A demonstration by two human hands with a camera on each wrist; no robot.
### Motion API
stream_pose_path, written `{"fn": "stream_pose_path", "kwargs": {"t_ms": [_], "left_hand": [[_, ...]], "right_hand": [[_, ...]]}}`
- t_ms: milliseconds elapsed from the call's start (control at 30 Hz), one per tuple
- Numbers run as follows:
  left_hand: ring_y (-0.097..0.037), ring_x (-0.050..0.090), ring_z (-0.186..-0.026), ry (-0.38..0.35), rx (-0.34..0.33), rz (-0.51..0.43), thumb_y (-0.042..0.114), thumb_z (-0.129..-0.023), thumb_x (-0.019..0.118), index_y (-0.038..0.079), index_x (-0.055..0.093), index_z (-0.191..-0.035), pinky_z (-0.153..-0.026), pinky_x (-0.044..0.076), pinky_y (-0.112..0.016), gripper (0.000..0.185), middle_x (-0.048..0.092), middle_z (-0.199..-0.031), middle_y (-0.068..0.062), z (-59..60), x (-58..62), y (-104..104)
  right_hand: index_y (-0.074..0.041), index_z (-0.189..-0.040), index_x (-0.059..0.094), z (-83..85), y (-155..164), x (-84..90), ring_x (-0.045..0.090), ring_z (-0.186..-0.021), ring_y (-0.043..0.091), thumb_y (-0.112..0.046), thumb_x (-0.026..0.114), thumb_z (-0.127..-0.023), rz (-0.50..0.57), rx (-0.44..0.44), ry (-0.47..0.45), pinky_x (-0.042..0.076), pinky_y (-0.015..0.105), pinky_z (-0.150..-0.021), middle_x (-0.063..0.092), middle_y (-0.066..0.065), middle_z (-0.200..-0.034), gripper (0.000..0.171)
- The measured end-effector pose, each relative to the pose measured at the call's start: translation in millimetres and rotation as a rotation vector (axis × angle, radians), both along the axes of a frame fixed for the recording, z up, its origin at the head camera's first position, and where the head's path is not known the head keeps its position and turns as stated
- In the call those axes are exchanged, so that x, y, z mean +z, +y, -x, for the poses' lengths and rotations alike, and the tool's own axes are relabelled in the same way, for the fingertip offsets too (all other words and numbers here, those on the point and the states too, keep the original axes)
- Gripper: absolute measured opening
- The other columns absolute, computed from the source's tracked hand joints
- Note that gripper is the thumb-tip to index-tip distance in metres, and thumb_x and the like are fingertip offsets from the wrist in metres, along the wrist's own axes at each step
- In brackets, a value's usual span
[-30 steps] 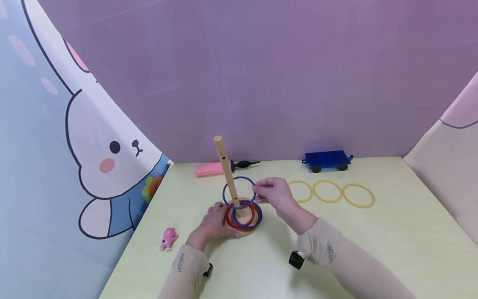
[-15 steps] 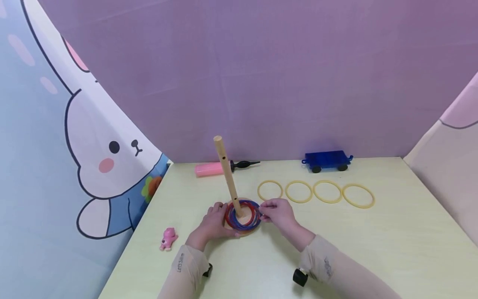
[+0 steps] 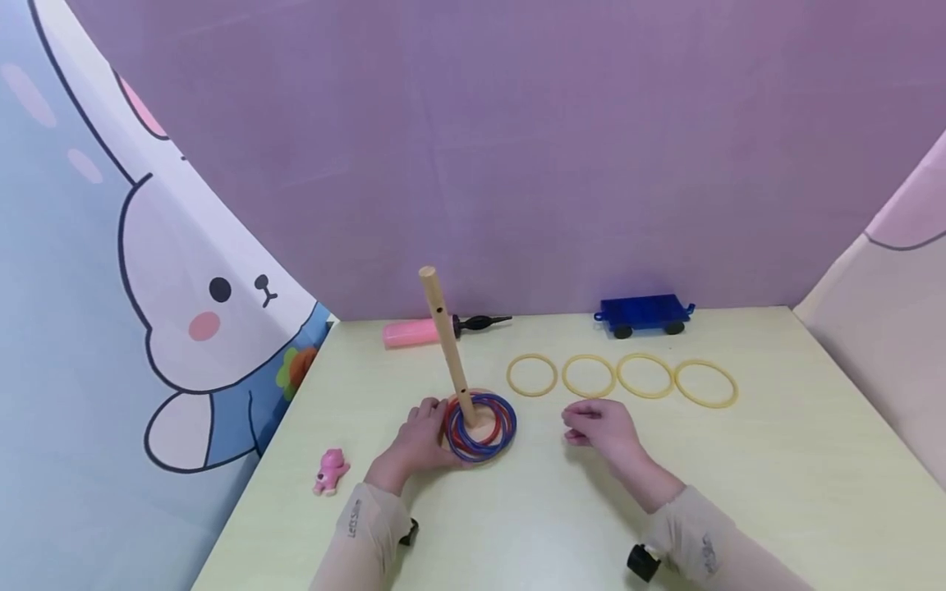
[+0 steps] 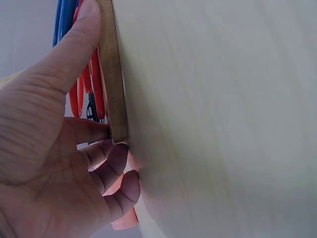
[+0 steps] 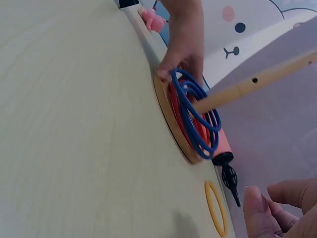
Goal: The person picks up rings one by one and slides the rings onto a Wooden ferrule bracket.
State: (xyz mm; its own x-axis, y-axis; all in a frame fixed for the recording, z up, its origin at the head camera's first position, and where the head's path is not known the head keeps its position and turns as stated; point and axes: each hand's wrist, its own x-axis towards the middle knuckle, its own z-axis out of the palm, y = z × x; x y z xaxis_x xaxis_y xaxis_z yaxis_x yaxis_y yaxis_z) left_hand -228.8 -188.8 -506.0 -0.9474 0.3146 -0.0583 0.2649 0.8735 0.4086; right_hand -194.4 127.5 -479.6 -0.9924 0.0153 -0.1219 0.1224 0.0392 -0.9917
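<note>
A wooden ring-toss stand (image 3: 447, 336) rises from a round base (image 5: 171, 116), its post leaning slightly left in the head view. Blue rings (image 3: 513, 423) and red rings (image 5: 174, 99) lie loosely stacked around the foot of the post. My left hand (image 3: 420, 439) grips the base at its left side; in the left wrist view the thumb and fingers (image 4: 114, 163) lie about its wooden edge. To the right of the stand, my right hand (image 3: 606, 427) hovers over the table, fingers loosely bent and holding nothing. Thumb and forefinger stand apart in the right wrist view.
Several yellow rings (image 3: 508, 375) lie in a row behind my right hand. A blue toy wagon (image 3: 643, 313) and a pink hand pump (image 3: 410, 332) stand along the back edge. A small pink bear figure (image 3: 330, 472) lies at the left.
My right hand lowered a blue ring around the post onto the stack, let it go and moved away to the right. The left hand stays at the base.
</note>
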Motion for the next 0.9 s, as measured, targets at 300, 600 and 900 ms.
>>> {"fn": "stream_pose_path", "kwargs": {"t_ms": [300, 600, 900], "left_hand": [[-0.034, 0.039, -0.122, 0.001, 0.007, -0.001, 0.058, -0.060, 0.087, 0.002, 0.035, -0.149, -0.099, 0.040, -0.055, 0.116, 0.040, -0.140, -0.015, 0.1, 0.7, 0], [-0.035, 0.040, -0.121, 0.007, -0.007, 0.015, 0.059, -0.060, 0.087, 0.002, 0.034, -0.149, -0.098, 0.041, -0.056, 0.118, 0.040, -0.141, -0.017, -2.3, -1.6, 0], [-0.035, 0.039, -0.122, -0.004, -0.001, -0.001, 0.059, -0.060, 0.086, 0.002, 0.035, -0.149, -0.100, 0.040, -0.055, 0.117, 0.040, -0.141, -0.016, -0.1, -1.6, 0]], "right_hand": [[0.018, -0.114, 0.059, -2.8, 49, 7.2, 0.068, -0.071, 0.015, -0.003, 0.064, -0.093, -0.058, -0.045, -0.010, 0.058, 0.030, -0.067, 0.069, 0.014, -0.091, 0.031], [0.021, -0.121, 0.053, -7.6, 108, 2.3, 0.069, -0.071, 0.012, -0.005, 0.062, -0.094, -0.113, -0.107, 0.030, 0.058, 0.027, -0.068, 0.071, 0.002, -0.089, 0.039], [0.025, -0.121, 0.049, -9.8, 160, 1.0, 0.068, -0.068, 0.009, -0.004, 0.061, -0.094, -0.136, -0.185, 0.026, 0.057, 0.026, -0.067, 0.068, -0.009, -0.081, 0.041]]}}
